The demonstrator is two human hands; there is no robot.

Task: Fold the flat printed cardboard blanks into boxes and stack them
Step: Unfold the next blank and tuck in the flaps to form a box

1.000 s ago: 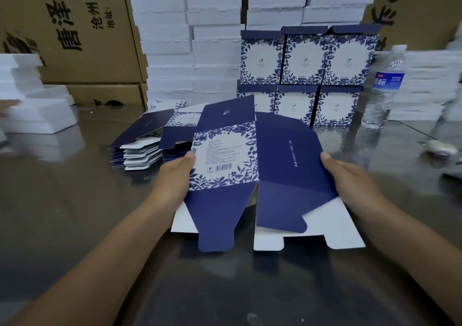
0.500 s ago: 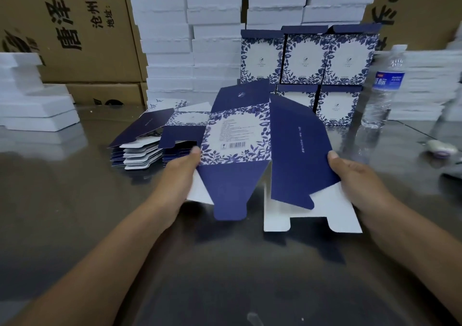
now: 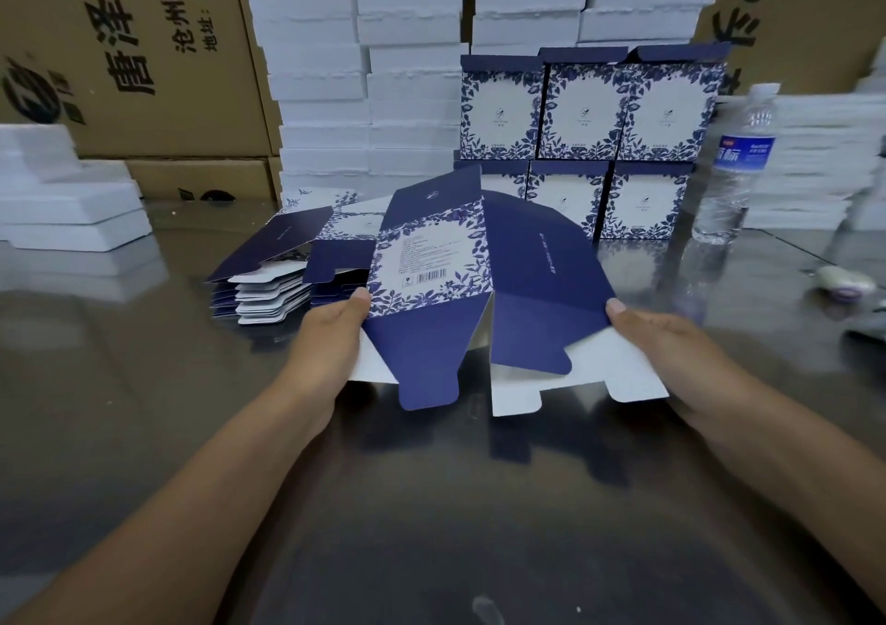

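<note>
**Two hands, one blank, crease rising**

Pinched at both side edges: navy-and-white floral printed cardboard blank [image 3: 431, 260], up off the dark glossy table [image 3: 144, 432]. Clamped on the edge of the floral barcode panel, thumb on top: left hand [image 3: 331, 341]. Clamped likewise on the edge of the plain navy panel: right hand [image 3: 671, 356]. Fingers underneath hidden by the card, so probably pressing up from below, though not checkable.

Against a second ago: lifted higher and carried further from the body, no longer lying near-flat. Centre crease between the two panels now peaked like a roof ridge. Bottom flaps hanging free toward the table, white inner faces showing beneath.

Meaning for the task: flat sleeve beginning to open into a tube, only the first step for this box. Bottom flaps not yet tucked, top flap not yet closed. Next, by judgement: squeeze until square, then fold the lower flaps in.

Just beyond the left hand, on the table: fanned pile of same-printed flat blanks [image 3: 268, 284], plenty left. Behind, against stacked white foam trays [image 3: 412, 73]: two rows of finished blue floral boxes [image 3: 585, 111], the likely destination. Upright to their right: clear plastic water bottle [image 3: 733, 169].
</note>
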